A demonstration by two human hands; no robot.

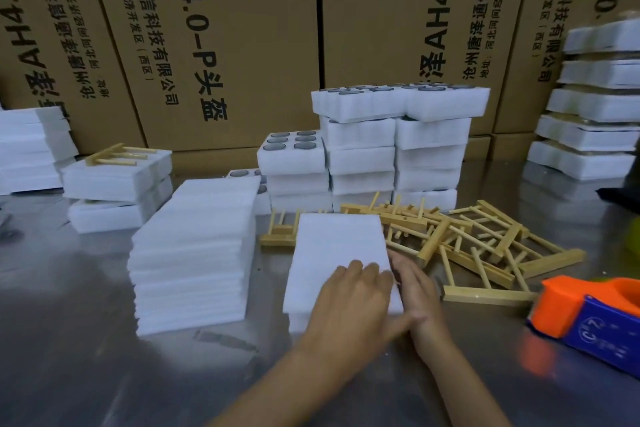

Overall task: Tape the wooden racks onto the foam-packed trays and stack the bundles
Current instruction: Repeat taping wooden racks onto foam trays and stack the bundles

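Your left hand point(349, 295) lies flat, fingers straight, on the near end of the foam sheet point(341, 253) covering the tray at centre, and your right hand point(417, 291) presses straight fingers against that bundle's right edge, holding nothing. Wooden racks point(460, 239) lie in a loose pile at 2 o'clock just beside it, with the orange-and-blue tape dispenser point(588, 312) at 3 o'clock and a stack of foam sheets point(197, 253) at 9 o'clock. Foam trays point(377, 149) with dark round parts in their pockets are stacked at 12 o'clock against the cardboard boxes point(225, 28); one bundle point(117, 170) at 10 o'clock has a rack on top.
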